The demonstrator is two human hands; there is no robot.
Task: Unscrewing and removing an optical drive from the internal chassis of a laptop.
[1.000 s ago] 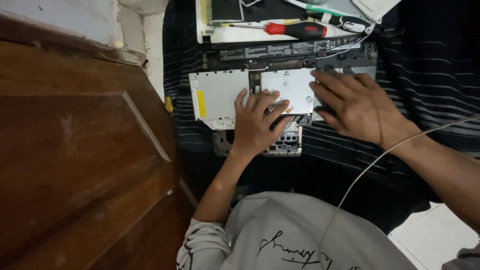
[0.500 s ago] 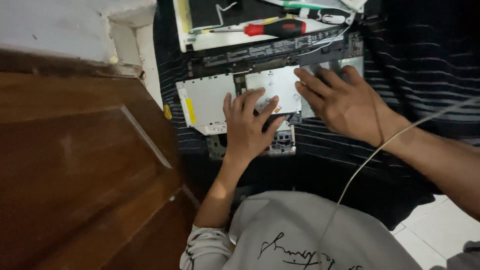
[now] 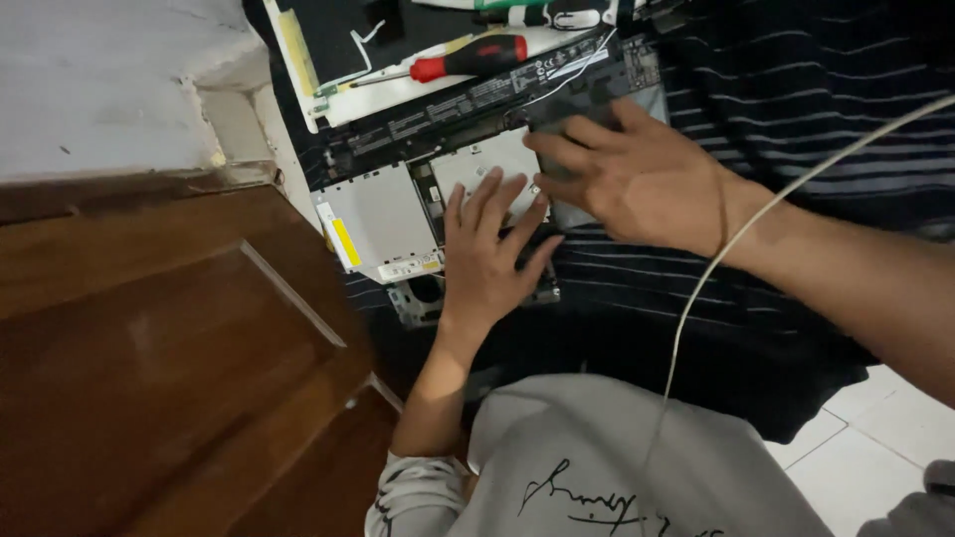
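Striped dark cloth point(image 3: 796, 89) carries an opened laptop point(image 3: 438, 169) beside a wooden door point(image 3: 149, 378). Left hand point(image 3: 487, 254) and right hand point(image 3: 637, 179) lie open, pressing its plates. Reseating step; next needs the screwdriver point(image 3: 468, 60).

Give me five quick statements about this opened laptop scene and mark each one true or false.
1. The left hand lies flat on the opened laptop. True.
2. The right hand grips the screwdriver. False: the red-handled screwdriver lies untouched beyond the laptop.
3. A dark striped cloth lies under the laptop. True.
4. A thin white cable crosses the right forearm. True.
5. The wooden door is on the right. False: it is on the left.
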